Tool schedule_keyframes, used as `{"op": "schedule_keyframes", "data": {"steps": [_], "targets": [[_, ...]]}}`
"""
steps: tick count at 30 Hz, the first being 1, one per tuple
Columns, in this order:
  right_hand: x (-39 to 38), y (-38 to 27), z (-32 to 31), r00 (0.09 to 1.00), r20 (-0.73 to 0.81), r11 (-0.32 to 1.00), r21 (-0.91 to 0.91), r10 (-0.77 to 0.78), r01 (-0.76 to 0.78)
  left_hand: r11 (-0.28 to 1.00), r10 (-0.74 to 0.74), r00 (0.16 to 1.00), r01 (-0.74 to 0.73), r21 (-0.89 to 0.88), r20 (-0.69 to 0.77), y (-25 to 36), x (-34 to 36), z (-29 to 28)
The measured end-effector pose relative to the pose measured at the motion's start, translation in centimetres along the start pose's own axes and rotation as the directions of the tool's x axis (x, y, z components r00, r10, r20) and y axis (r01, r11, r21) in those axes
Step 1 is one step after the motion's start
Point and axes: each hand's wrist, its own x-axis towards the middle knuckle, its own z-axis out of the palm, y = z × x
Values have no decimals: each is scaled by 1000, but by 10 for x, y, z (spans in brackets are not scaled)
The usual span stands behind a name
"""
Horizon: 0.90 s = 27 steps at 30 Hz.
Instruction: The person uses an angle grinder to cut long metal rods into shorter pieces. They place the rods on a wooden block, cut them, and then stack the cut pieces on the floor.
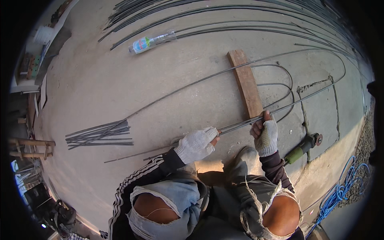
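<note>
My left hand [196, 145], in a white knitted glove with bare fingertips, is closed around thin steel rods [236, 127] running side by side. Farther right along them, my right hand [265, 135], gloved the same way, grips the rods close to the lower end of a wooden block [245, 82]. Beyond that hand the rods bend round in loops [291, 82]; one long loop [345, 66] curves back to the left across the block. What lies inside my palms is hidden.
Cut short rods [100, 133] lie at the left. Long rods [192, 14] stretch across the far floor, near a plastic bottle [142, 45]. A green angle grinder [302, 149] rests right of my right hand. Blue hose or cord [334, 198] is coiled by gravel [354, 184].
</note>
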Motion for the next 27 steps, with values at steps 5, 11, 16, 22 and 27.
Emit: {"op": "schedule_keyframes", "data": {"steps": [5, 11, 16, 22, 27], "targets": [[3, 11, -6, 998, -10, 998, 27, -61, 61, 985, -157, 986, 160, -60, 56, -2, -11, -6], [12, 13, -6, 997, 36, 998, 17, -67, 66, 937, -319, 893, 248, -245, -318, -43, -57, -49], [22, 2, 0, 994, 64, 995, -45, -89, 92, 755, -526, 468, 641, -137, -710, -123, -166, -104], [27, -7, 8, 982, 159, 988, -102, -101, 118, 510, -524, 408, 853, 108, -748, -194, -300, -129], [27, -5, 19, 979, 179, 985, -123, -96, 119, 577, -472, 437, 810, 107, -766, -226, -317, -121]]}}
